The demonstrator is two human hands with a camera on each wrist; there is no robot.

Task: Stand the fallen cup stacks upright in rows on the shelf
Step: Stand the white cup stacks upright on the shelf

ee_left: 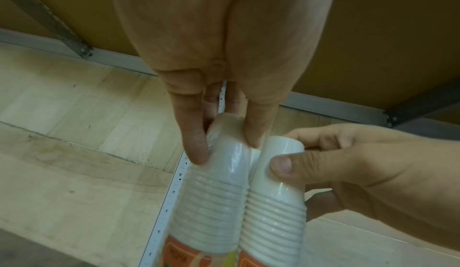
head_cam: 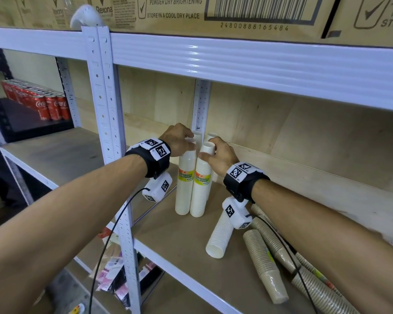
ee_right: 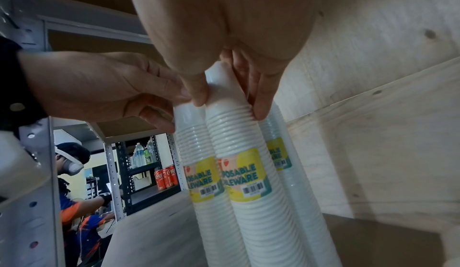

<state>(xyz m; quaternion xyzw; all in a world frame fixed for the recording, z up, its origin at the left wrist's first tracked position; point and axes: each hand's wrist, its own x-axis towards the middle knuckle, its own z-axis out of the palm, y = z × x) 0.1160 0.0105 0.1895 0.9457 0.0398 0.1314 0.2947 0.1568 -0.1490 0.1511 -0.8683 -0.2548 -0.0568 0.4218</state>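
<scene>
Two white wrapped cup stacks stand upright side by side near the shelf's back left corner. My left hand (head_cam: 182, 141) pinches the top of the left stack (head_cam: 185, 184), its fingers (ee_left: 196, 145) on the top cup (ee_left: 226, 153). My right hand (head_cam: 216, 152) grips the top of the right stack (head_cam: 201, 189), thumb and fingers (ee_right: 261, 98) around the top cup (ee_right: 224, 94). More upright white stacks (head_cam: 197, 137) stand behind them. A white stack (head_cam: 219, 236) lies fallen under my right wrist, and several brown stacks (head_cam: 266, 266) lie at the right.
The wooden shelf board (head_cam: 179, 245) has a white front rail and a white upright post (head_cam: 114, 132) at the left. An upper shelf beam (head_cam: 236, 62) runs overhead with cardboard boxes on it. Cola cans (head_cam: 43, 103) sit on a far shelf at left. Another person (ee_right: 74, 172) works in the background.
</scene>
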